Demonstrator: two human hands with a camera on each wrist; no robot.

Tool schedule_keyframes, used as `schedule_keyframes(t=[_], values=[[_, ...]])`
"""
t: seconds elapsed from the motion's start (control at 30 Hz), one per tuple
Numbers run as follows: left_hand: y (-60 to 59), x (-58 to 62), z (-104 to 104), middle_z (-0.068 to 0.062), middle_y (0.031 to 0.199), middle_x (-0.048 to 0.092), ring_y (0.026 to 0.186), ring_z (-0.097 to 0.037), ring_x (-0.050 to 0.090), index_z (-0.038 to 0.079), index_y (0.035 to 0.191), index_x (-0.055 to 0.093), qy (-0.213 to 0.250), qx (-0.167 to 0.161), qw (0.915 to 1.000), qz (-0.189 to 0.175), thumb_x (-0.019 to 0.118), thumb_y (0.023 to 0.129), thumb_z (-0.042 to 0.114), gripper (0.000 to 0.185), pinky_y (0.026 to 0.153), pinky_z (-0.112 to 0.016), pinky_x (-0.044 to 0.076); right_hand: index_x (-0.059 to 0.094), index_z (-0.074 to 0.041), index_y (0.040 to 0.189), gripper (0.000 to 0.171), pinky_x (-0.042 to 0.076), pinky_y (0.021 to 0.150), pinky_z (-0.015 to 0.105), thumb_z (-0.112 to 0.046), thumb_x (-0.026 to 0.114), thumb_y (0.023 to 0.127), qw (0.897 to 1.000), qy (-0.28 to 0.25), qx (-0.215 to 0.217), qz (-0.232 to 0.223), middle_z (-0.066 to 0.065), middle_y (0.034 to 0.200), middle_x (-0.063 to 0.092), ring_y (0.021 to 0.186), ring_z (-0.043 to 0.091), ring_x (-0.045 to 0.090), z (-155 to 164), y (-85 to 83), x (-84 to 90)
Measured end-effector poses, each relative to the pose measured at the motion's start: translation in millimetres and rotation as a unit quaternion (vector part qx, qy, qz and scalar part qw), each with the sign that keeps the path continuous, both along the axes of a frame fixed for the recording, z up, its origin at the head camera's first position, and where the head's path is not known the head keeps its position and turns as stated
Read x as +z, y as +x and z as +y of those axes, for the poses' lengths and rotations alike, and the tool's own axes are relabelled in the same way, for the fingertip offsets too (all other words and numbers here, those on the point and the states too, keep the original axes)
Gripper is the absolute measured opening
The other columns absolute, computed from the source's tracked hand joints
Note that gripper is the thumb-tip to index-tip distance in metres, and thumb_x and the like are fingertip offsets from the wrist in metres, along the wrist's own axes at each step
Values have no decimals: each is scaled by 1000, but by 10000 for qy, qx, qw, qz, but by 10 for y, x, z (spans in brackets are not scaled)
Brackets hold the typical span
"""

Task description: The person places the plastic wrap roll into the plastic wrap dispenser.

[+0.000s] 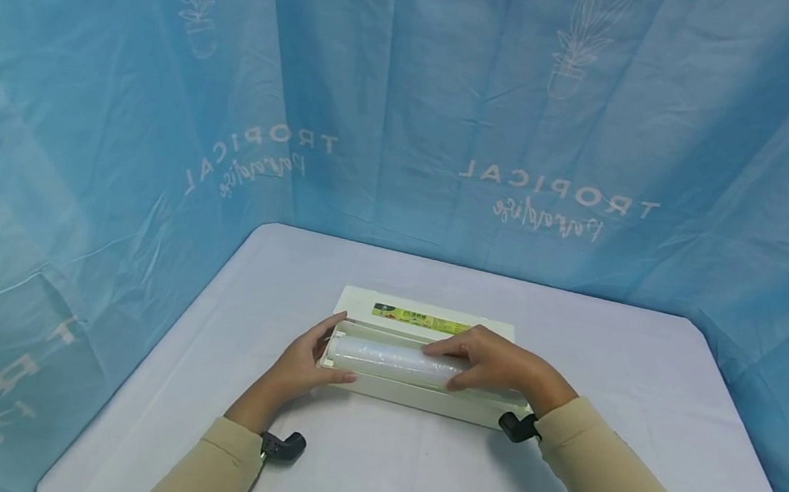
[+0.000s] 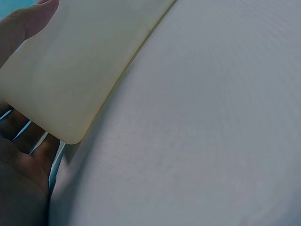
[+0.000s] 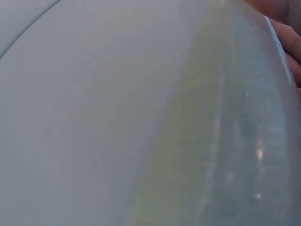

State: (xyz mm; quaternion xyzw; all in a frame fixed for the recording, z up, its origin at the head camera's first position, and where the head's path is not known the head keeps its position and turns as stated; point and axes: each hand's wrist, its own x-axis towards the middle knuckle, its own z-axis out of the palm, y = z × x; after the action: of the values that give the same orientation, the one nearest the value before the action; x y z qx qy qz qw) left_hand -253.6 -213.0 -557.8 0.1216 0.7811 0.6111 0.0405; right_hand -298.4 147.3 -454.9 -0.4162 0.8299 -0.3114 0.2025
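- The roll (image 1: pixel 393 361) of clear film is lying in the open cream box (image 1: pixel 418 401) mid-bench (image 1: pixel 406 483), its long axis running left to right.
- The right hand (image 1: pixel 499 363) is curling over the roll's right part; the left hand (image 1: pixel 302 363) is gripping the box's left end.
- The right hand is covering the roll's right end; the wrist views are too close to add much.

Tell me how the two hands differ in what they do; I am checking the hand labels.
The left hand grips the left end of the box, thumb on its near side, fingers behind; the right hand lies on top of the roll in the box. The left hand's fingers wrap around a corner; the right hand's fingers stretch along the roll, thumb at its front. Both wear beige sleeves and a black wrist mount.
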Motion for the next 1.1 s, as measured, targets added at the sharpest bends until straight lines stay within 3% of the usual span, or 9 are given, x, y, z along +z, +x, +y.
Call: schedule_keyframes(t=[0.33, 0.83, 1.1], values=[[9, 11, 4, -7, 161, 43, 146, -30, 43, 16, 166, 33, -36, 42, 10000, 4, 99, 76, 20, 112, 114, -44, 43, 67, -13, 144, 66, 53, 102, 34, -2, 89, 83, 9997, -114, -85, -210, 2, 142, 64, 124, 14, 61, -6, 4, -18], [8, 43, 29, -8, 164, 39, 149, -30, 39, 19, 166, 33, -99, 157, 9998, -67, 99, 74, 15, 113, 117, -44, 39, 65, -14, 146, 68, 51, 105, 33, -3, 90, 83, 9997, -46, -99, -231, -7, 145, 61, 129, 9, 58, 11, -31, -82], [15, 25, 14, -7, 165, 38, 151, -29, 36, 22, 165, 35, -202, 157, 9997, -32, 100, 74, 26, 112, 118, -41, 36, 64, -14, 146, 69, 49, 107, 32, -2, 90, 83, 9997, -96, -55, -204, -9, 146, 59, 133, 10, 55, 15, -40, -152]])
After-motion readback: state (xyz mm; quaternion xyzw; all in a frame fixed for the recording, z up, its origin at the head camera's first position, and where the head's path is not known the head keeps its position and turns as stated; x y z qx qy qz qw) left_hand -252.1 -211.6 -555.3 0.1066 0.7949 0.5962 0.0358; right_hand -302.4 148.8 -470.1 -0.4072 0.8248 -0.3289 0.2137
